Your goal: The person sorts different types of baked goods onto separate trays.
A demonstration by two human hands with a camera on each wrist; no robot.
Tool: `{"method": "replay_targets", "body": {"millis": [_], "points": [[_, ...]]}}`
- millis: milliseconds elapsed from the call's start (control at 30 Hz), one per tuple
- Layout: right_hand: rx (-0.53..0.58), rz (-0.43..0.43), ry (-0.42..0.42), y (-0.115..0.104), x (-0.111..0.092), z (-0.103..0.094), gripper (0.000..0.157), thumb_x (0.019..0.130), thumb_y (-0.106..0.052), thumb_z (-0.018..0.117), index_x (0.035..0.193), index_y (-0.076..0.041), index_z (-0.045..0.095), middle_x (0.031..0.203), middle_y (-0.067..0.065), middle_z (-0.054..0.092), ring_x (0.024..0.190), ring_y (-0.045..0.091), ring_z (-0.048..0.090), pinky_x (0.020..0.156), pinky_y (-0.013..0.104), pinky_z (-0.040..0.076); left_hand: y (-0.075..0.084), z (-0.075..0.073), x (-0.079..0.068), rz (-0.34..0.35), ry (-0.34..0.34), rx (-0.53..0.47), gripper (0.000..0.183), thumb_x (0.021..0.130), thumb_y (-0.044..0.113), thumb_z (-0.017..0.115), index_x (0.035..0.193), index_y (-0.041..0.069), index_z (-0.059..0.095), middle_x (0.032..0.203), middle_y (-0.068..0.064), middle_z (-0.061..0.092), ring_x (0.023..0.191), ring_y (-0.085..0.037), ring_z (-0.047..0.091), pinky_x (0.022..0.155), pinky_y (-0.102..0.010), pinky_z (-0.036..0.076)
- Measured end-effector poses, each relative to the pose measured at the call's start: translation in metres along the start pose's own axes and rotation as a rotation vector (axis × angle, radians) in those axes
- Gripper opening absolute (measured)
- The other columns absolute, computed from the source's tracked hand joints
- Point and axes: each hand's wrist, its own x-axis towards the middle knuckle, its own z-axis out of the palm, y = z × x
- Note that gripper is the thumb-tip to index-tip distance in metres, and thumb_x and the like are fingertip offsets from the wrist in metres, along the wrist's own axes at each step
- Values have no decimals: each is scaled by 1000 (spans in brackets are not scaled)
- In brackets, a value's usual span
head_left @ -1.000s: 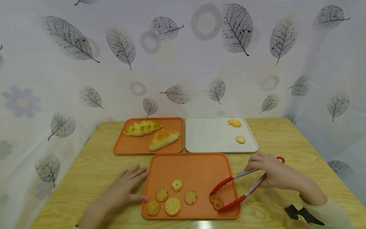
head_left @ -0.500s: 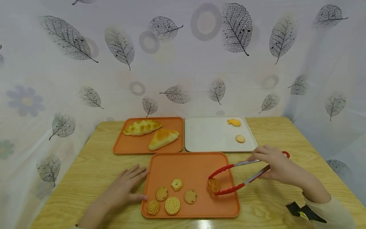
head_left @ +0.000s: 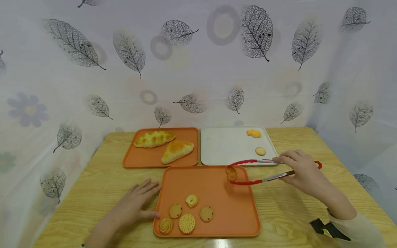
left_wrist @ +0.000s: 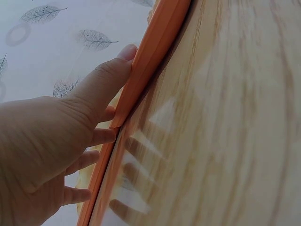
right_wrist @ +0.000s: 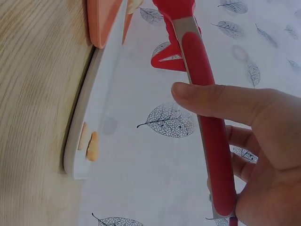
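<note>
Head view looks forward and down over the front tray (head_left: 214,193); left-wrist view, tilted, faces its left edge closely; right-wrist view, from its right, shares head's white tray (head_left: 231,146).

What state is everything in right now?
Tongs: pinching pretzel
Pretzel: clamped, seemingly off near tray
Right grip: curled around tongs
Left grip: outstretched, touching near tray
Near tray: holding five cookies
Far orange tray: holding two pastries
White tray: holding fish-shaped cracker, round cookie
</note>
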Motion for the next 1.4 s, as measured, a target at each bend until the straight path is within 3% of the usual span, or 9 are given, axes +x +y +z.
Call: {"method": "replay_targets", "body": {"millis": [67, 133, 167, 233, 300, 367, 800, 1067, 1400], "points": [[-19, 19, 35, 1, 1, 1, 52, 77, -56, 74, 104, -11, 71, 97, 7, 64, 85, 28, 54, 62, 40, 40, -1, 0, 0, 1, 1, 4, 93, 77, 74, 56, 148, 16, 44, 151, -7, 46, 145, -36, 33, 111, -64, 31], [-50, 42, 59, 2, 1, 2, 65, 89, -67, 43, 103, -10, 71, 96, 9, 64, 85, 31, 54, 61, 44, 41, -1, -1, 0, 3, 4, 7, 92, 77, 74, 56, 148, 16, 45, 151, -8, 46, 145, -36, 33, 111, -64, 31], [-63, 58, 64, 2, 1, 2, 66, 89, -67, 44, 103, -9, 71, 96, 10, 63, 86, 33, 54, 60, 46, 41, -1, -1, 0, 5, 5, 7, 92, 77, 74, 56, 147, 16, 45, 151, -8, 46, 145, -36, 33, 111, -64, 31], [-95, 86, 72, 2, 0, 2, 54, 79, -56, 73, 103, -7, 70, 96, 13, 63, 87, 36, 53, 59, 48, 41, -2, -1, 0, 12, 8, 5, 92, 77, 74, 57, 147, 16, 45, 151, -8, 46, 144, -37, 33, 111, -64, 31], [-134, 118, 72, 3, 0, 1, 55, 61, -33, 92, 104, -7, 69, 96, 14, 62, 86, 37, 53, 57, 48, 41, -1, -1, 0, 15, 6, -1, 92, 77, 73, 57, 147, 15, 45, 151, -9, 46, 144, -37, 33, 111, -65, 31], [-158, 151, 70, 3, 1, 2, 68, 42, -8, 94, 104, -6, 68, 96, 15, 62, 86, 38, 53, 57, 49, 41, -1, 0, -1, 15, 0, -10, 92, 77, 74, 56, 147, 15, 45, 151, -9, 46, 144, -38, 33, 111, -65, 30], [-197, 319, 4, 24, 21, 24, 59, 55, -6, 92, 109, -5, 67, 105, 21, 60, 97, 44, 51, 66, 59, 41, -5, 0, -2, 15, -3, -22, 92, 77, 75, 54, 148, 17, 44, 151, -9, 46, 144, -38, 33, 110, -67, 30], [-148, 434, -81, 48, 31, 39, 55, 66, -6, 87, 115, -4, 64, 111, 23, 58, 104, 45, 48, 74, 61, 38, -4, -3, -2, 4, 4, -24, 92, 77, 75, 54, 147, 17, 45, 151, -8, 46, 145, -37, 33, 111, -66, 30], [-140, 506, -183, 68, 46, 53, 50, 72, -10, 84, 115, -1, 61, 111, 22, 55, 106, 47, 46, 78, 65, 40, -6, -3, -2, 16, 15, -8, 92, 76, 75, 55, 147, 17, 45, 150, -8, 47, 144, -37, 34, 110, -65, 31]]}}
